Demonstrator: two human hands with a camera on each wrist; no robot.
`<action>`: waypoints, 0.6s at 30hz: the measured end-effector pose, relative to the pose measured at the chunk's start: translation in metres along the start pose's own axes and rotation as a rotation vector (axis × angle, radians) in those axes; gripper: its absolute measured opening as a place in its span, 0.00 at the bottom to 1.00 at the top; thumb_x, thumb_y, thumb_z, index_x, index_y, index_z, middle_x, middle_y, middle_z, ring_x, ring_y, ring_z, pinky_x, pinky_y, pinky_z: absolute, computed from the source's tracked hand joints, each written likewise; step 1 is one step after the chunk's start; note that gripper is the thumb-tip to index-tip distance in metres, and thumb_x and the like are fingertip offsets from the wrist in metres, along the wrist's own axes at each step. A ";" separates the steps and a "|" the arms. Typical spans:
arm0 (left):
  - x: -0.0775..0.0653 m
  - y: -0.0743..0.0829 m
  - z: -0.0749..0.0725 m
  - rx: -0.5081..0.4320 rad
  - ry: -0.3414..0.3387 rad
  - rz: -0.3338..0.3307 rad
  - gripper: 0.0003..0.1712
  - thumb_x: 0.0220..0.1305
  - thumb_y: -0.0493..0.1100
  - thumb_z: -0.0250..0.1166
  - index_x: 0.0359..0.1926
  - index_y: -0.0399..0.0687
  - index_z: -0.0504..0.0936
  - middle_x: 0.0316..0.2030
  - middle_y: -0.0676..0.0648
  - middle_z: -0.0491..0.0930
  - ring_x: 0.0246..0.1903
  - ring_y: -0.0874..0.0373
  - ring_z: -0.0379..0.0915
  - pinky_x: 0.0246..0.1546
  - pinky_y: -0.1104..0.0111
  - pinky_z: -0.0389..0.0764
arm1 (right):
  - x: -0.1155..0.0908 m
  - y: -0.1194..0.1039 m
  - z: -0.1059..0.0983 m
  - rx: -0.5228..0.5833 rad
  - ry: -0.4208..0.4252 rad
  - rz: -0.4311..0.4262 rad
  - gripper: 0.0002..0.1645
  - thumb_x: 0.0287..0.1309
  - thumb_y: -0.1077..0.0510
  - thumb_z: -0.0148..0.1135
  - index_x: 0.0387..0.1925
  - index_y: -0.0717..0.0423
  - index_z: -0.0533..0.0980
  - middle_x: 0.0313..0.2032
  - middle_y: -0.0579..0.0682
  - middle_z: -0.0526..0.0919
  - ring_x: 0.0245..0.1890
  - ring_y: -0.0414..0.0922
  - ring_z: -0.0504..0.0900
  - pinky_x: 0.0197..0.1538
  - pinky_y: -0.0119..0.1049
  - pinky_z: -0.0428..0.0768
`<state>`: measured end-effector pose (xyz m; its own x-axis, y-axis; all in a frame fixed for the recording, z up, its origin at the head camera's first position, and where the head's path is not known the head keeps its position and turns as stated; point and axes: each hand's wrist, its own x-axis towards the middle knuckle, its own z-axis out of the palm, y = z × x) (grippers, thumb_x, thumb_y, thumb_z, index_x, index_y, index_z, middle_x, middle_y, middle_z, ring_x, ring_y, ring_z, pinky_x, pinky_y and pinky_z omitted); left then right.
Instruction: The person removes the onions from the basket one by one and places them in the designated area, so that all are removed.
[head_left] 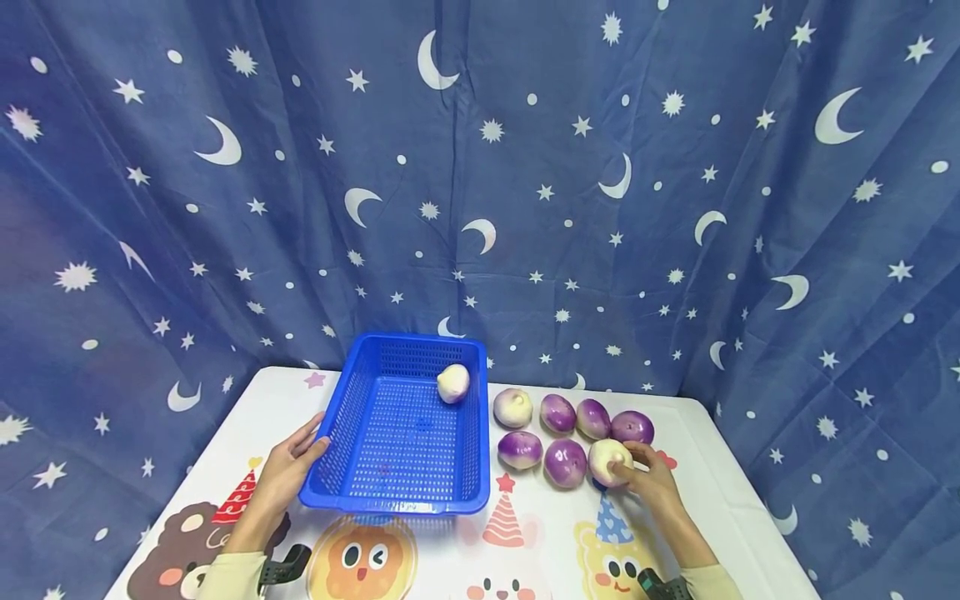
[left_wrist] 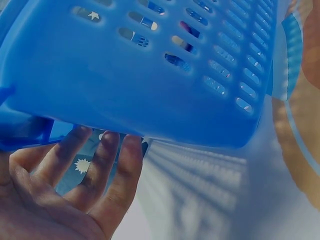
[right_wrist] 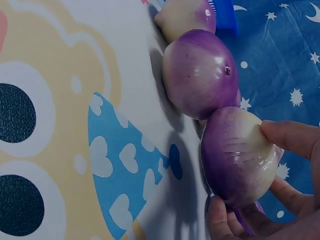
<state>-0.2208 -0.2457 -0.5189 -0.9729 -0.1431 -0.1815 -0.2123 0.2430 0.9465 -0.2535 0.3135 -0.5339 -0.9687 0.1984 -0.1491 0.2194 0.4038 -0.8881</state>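
Note:
On the left, my left hand [head_left: 285,471] is at the side of a blue plastic basket [head_left: 397,505]. In the left wrist view its fairly straight fingers [left_wrist: 131,160] touch the basket's outer wall near the rim. Inside the basket, near the right back corner, lies one white-and-purple turnip [head_left: 453,383]. To the right, my right hand [head_left: 654,483] holds another turnip [right_wrist: 237,157] between thumb and fingers, at the front right end of a group of turnips. This one's pale side faces up in the head view.
Several more turnips lie in two rows right of the basket, including a pale one [head_left: 513,408] at the back left and purple ones [head_left: 565,463]. A white cartoon-print tablecloth [head_left: 720,508] covers the table. A blue star-and-moon curtain [head_left: 525,208] hangs behind.

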 end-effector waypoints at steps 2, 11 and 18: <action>0.000 0.000 0.001 0.002 0.001 0.003 0.38 0.72 0.55 0.57 0.77 0.58 0.54 0.73 0.38 0.59 0.73 0.38 0.53 0.72 0.41 0.52 | 0.001 0.001 0.000 -0.006 -0.004 0.009 0.37 0.57 0.52 0.69 0.64 0.60 0.65 0.65 0.65 0.69 0.44 0.40 0.74 0.43 0.34 0.78; 0.000 -0.001 0.001 0.011 0.011 0.006 0.37 0.71 0.56 0.57 0.77 0.58 0.55 0.72 0.38 0.61 0.72 0.37 0.56 0.72 0.41 0.52 | 0.003 0.003 0.003 0.009 -0.013 0.011 0.38 0.57 0.54 0.69 0.65 0.62 0.65 0.65 0.67 0.68 0.51 0.47 0.77 0.48 0.36 0.83; -0.001 0.000 0.001 0.021 0.009 0.006 0.37 0.72 0.55 0.56 0.77 0.58 0.55 0.72 0.38 0.60 0.73 0.37 0.55 0.72 0.41 0.51 | 0.001 0.007 0.000 0.023 -0.026 0.014 0.40 0.58 0.53 0.69 0.66 0.63 0.63 0.66 0.68 0.67 0.53 0.46 0.77 0.50 0.35 0.82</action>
<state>-0.2200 -0.2446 -0.5191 -0.9733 -0.1502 -0.1736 -0.2086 0.2635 0.9418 -0.2530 0.3170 -0.5402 -0.9683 0.1807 -0.1725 0.2305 0.3801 -0.8958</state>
